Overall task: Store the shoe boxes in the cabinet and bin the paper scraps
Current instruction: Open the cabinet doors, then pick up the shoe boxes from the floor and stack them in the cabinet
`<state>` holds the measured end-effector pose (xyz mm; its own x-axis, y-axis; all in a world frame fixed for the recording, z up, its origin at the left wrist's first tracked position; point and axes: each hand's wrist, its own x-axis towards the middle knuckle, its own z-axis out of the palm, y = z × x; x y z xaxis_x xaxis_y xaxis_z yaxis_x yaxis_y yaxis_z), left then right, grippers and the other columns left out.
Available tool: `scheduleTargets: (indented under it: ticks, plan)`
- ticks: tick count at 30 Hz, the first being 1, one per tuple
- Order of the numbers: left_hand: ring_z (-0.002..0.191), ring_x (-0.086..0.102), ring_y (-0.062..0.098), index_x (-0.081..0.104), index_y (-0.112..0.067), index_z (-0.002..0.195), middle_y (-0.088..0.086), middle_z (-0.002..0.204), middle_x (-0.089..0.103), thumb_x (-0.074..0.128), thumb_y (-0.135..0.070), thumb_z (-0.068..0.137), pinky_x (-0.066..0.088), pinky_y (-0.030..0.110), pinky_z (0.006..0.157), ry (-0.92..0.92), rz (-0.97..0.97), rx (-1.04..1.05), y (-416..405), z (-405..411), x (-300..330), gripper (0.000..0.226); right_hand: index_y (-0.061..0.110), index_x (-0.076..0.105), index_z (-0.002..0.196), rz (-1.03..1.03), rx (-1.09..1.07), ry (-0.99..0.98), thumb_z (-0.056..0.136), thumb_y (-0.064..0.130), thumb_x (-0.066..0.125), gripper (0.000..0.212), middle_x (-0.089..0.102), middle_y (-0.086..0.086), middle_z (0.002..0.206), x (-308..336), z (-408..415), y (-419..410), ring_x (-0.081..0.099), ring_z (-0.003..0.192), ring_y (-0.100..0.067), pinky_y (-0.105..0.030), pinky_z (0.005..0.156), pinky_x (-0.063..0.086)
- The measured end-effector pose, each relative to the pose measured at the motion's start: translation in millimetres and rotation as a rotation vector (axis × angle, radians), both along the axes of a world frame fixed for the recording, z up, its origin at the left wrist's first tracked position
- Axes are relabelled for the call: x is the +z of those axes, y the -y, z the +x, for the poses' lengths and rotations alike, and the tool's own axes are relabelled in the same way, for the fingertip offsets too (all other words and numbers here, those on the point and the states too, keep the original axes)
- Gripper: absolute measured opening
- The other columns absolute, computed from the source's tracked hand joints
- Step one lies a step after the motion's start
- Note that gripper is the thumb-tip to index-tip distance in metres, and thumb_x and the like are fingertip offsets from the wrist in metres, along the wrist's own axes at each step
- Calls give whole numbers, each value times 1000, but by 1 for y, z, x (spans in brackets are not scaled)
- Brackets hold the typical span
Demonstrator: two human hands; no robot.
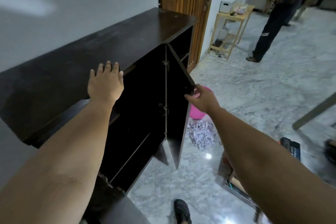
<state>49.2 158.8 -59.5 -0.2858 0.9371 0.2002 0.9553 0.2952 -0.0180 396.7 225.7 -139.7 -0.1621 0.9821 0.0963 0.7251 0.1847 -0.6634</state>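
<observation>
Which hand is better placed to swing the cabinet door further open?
The right hand: it already grips the outer edge of the cabinet door. The left hand rests flat on the cabinet top, away from the door.

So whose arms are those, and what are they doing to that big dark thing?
They belong to a person wearing a camera on their head, so you see what they see, looking down. There is no robot. The left hand rests flat on top of the dark cabinet. The right hand holds the edge of the open door. On the floor behind the door sit a pink bin and a pile of paper scraps. Another person stands farther back.
</observation>
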Motion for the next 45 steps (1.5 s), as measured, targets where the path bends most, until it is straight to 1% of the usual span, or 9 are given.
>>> scheduleTargets:
  ticks: [5,10,14,18,23,34,38,41,45]
  plan:
    - [151,26,34,27,-18,158,10,164,30,14,-43,106,23,57,120,-12,9,-12,1,2,-1,59,18,38,148,-118,-273,-142,98,35,58,56,66,-13,128,4,22,-10,65,112,-36,-41,85,51]
    - [151,26,34,27,-17,158,10,164,31,13,-43,106,23,57,121,-17,7,-11,0,1,1,60,15,17,161,-158,-407,-355,91,43,66,89,42,-11,159,11,26,-25,46,142,-34,-48,111,45]
    - [151,28,35,28,-17,158,11,163,32,14,-43,106,24,58,120,-28,3,-13,1,1,0,60,14,28,156,-190,-398,-445,72,51,70,100,50,-14,150,12,37,-51,51,136,-36,-50,111,46]
    - [151,27,35,28,-16,158,12,163,32,14,-42,106,24,58,120,-54,4,-14,1,1,-1,59,16,20,160,-228,-377,-493,58,67,71,125,41,-11,159,10,40,-71,45,143,-34,-49,114,43]
    - [150,28,34,28,-16,158,11,162,34,13,-42,106,25,57,120,-63,19,-11,-1,2,-3,60,11,1,163,-158,-388,-397,91,46,69,105,19,-11,169,23,26,-74,25,154,-33,-46,122,31]
    - [153,22,36,22,-16,159,10,166,26,16,-44,105,21,61,120,-53,-40,49,-5,10,0,61,9,4,163,-193,-426,-386,88,53,68,108,22,-15,168,21,28,-64,26,153,-37,-50,122,31]
    - [150,21,45,25,-15,158,10,166,25,29,-43,103,16,69,117,-21,-88,63,-2,56,4,62,10,19,161,-251,-367,-397,77,61,71,111,39,-15,160,22,46,-30,41,146,-36,-50,116,40]
    - [144,35,39,39,-17,151,9,157,41,37,-39,101,33,63,111,-1,-100,-122,3,123,-5,55,5,20,160,-275,-349,-308,88,49,71,99,36,-18,161,20,73,15,40,146,-37,-46,116,39]
    - [118,58,35,57,-15,132,10,130,61,41,-40,100,51,49,86,140,-160,-344,19,235,-27,44,2,23,159,-333,-384,-141,93,45,68,91,34,-21,161,4,124,74,36,147,-38,-44,116,36]
